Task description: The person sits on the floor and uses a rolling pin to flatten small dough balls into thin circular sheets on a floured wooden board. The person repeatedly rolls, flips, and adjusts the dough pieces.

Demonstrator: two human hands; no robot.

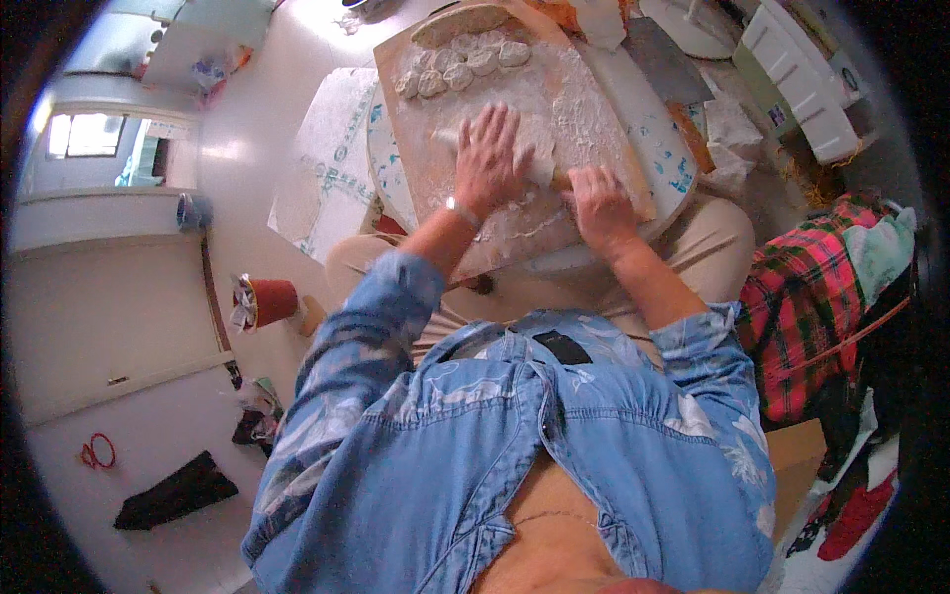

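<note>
A wooden board dusted with flour lies before me. A rolling pin, mostly hidden, runs across a flattened piece of dough. My right hand has its fingers curled over the pin's right end. My left hand lies palm down over the pin and dough, fingers spread and pointing away from me; its palm hides what is beneath. Beyond it, several floured dough pieces sit in rows. A larger folded or rolled piece of dough lies along the board's far edge.
Under the board is a round white table with blue marks. A printed white sheet hangs or lies to the left. A red bin stands on the floor at left. At right are a white ribbed crate and plaid cloth.
</note>
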